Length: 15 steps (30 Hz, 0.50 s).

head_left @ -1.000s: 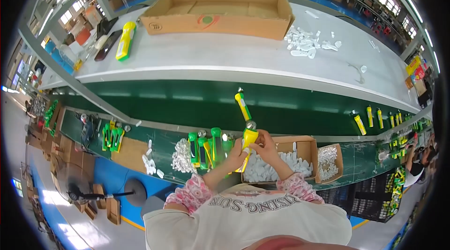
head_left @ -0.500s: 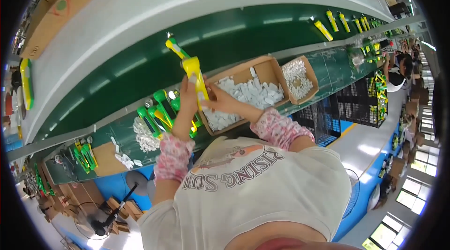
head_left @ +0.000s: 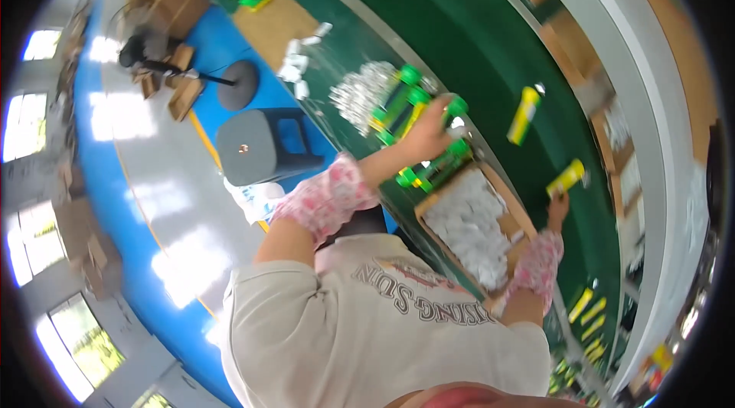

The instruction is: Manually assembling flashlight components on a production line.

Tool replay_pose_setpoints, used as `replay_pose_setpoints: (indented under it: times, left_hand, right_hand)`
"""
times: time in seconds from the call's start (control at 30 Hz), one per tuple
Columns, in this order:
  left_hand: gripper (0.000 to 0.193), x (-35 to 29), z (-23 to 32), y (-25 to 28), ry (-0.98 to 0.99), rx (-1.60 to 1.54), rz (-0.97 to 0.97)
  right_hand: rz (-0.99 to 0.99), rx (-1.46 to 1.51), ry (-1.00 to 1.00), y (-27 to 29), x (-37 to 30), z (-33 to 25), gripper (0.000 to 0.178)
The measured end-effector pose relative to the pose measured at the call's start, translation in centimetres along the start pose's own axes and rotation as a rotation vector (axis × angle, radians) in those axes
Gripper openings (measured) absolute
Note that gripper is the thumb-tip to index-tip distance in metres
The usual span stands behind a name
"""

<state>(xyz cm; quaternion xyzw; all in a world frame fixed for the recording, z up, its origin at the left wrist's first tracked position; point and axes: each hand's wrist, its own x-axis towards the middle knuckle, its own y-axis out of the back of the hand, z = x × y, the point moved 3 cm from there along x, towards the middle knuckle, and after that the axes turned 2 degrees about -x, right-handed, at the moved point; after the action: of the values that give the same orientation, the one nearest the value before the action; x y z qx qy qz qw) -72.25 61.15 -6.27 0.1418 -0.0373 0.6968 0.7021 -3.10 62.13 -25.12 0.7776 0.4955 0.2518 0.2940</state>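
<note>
Half a second ago both hands met on one yellow tube above the carton; now they have parted, and the view has swung so the green conveyor belt [head_left: 490,48] runs diagonally up the right side. Nearest, the open cardboard carton of small white plastic pieces [head_left: 476,226] sits at the belt's near edge. The right hand [head_left: 557,209] reaches past the carton's far corner, its fingers closed around the lower end of a yellow plastic tube with a pale cap [head_left: 566,177], held over the belt. The left hand [head_left: 430,132] stretches out to the carton's left, fingers curled down onto the row of green-capped yellow tubes [head_left: 417,125]; whether it actually grips one cannot be told through the blur. A loose heap of white pieces [head_left: 357,93] lies just beyond that row. A second yellow tube [head_left: 523,115] lies alone on the belt, well apart from both hands. Farther off, beyond the bench, stands a grey stool [head_left: 253,148] on the blue floor [head_left: 222,40].
</note>
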Motion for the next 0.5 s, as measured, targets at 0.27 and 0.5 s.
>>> replay_pose_setpoints:
  times: [0.27, 0.5]
  left_hand:
    - [0.062, -1.1, -14.9, 51.3, 0.336, 1.137, 0.556]
    - [0.069, 9.2, -23.3, 62.6, 0.317, 1.383, 0.389]
  right_hand:
    - [-0.040, -0.664, 0.576, -24.7, -5.7, -37.6, 0.049]
    - [-0.693, -0.009, 0.771, -50.4, -19.7, -70.8, 0.037]
